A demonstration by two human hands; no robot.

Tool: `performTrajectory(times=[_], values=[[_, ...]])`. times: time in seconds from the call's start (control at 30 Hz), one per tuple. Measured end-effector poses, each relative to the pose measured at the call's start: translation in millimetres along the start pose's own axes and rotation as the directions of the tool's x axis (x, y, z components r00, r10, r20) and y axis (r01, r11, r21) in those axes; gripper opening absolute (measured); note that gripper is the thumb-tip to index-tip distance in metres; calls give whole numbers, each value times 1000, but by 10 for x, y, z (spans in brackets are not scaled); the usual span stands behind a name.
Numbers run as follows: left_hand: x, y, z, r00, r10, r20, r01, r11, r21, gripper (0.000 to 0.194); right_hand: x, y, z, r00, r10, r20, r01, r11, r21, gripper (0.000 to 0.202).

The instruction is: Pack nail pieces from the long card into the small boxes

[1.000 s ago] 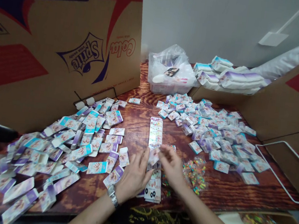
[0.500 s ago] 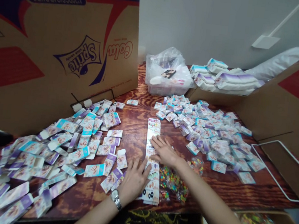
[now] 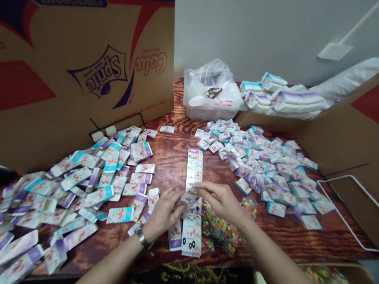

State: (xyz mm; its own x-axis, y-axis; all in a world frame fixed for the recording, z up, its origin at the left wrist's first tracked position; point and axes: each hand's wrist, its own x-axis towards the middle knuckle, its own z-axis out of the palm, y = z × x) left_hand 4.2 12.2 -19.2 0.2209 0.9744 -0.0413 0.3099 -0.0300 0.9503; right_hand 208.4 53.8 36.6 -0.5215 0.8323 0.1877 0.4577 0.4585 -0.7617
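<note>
Pinching the edge of a small printed sheet (image 3: 191, 198), the right hand (image 3: 223, 201) has thumb and fingers nearly together; the left hand (image 3: 165, 209), loosely curled, meets the sheet's left side, though whether it grips there I cannot tell; beneath the sheet, a long strip of printed cards (image 3: 195, 166) lies on the counter (image 3: 171, 156); clear bags of colourful pieces (image 3: 222, 232) sit just right of the strip; small cartons (image 3: 111, 160) heap on the left.

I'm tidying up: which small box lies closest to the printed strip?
The purple-ended box at the lower left edge of the strip; the other boxes lie farther away.
</note>
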Motion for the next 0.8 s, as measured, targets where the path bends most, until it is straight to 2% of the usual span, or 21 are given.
performTrajectory(times=[0.03,0.1,0.17,0.3,0.4,0.47,0.5,0.53,0.6,0.67,0.73,0.8], values=[[18,7,-8,998,-59,18,60,994,-94,20,14,-63,-59,999,0,-46,1,1000,6,21],[30,12,11,991,-132,31,135,970,-201,24,20,-167,-111,991,-42,-125,39,999,-27,20],[27,19,48,984,-179,21,177,941,-289,28,-17,-250,-66,981,-144,-128,134,987,-85,19],[23,80,48,961,-275,30,255,838,-482,27,-177,-345,178,934,-344,95,357,900,-251,17],[17,154,-23,936,-341,88,317,706,-633,26,-263,-344,292,916,-349,198,399,840,-368,18],[-3,206,-53,918,-364,157,353,571,-741,26,-271,-330,299,926,-302,225,369,845,-386,20],[-17,232,-56,916,-358,178,357,529,-770,25,-261,-323,289,934,-271,232,343,863,-370,19],[-33,255,-53,922,-344,178,346,526,-777,25,-245,-316,276,943,-239,232,309,888,-341,19],[-66,298,-37,946,-293,136,294,608,-738,25,-199,-297,253,970,-165,180,211,937,-280,17],[-96,335,-28,963,-238,129,260,680,-685,26,-144,-265,246,994,-83,64,98,958,-269,16],[-121,366,-36,966,-205,159,258,703,-663,25,-93,-222,255,999,-29,-35,18,959,-282,22],[-136,383,-51,964,-187,187,264,706,-657,26,-60,-178,279,999,-12,-51,-2,966,-258,25]])
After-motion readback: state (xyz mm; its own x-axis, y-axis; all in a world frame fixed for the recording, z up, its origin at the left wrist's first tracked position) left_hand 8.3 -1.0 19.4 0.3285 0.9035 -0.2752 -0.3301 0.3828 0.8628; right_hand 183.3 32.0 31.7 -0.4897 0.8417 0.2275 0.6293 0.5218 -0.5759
